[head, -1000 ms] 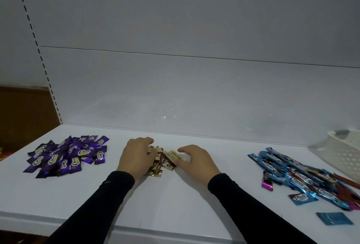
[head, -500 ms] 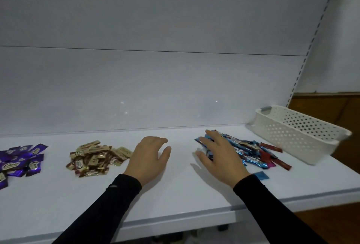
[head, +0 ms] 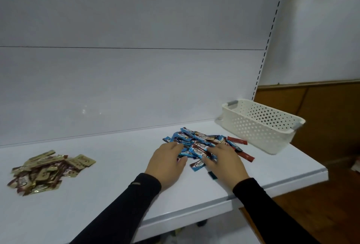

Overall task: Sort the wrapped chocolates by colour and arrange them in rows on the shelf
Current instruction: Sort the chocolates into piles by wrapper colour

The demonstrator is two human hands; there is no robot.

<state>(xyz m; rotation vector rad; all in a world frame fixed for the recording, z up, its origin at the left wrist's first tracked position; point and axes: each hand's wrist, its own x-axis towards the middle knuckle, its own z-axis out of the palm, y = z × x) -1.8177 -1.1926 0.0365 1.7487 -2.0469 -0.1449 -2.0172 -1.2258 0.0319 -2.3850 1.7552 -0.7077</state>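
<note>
Both hands lay on the near edge of the blue chocolate pile (head: 196, 144), the left hand (head: 168, 162) and right hand (head: 224, 161) spread loosely and gripping nothing, the heap stretching away and rightward, its wrappers mostly crosswise, equally near both hands.

The single head view is looking forward and down from close above the shelf (head: 116, 195) front edge, facing its white back panel (head: 136, 87), with the basket (head: 259, 124) sitting right of the frame's centre and only this one view available.
</note>
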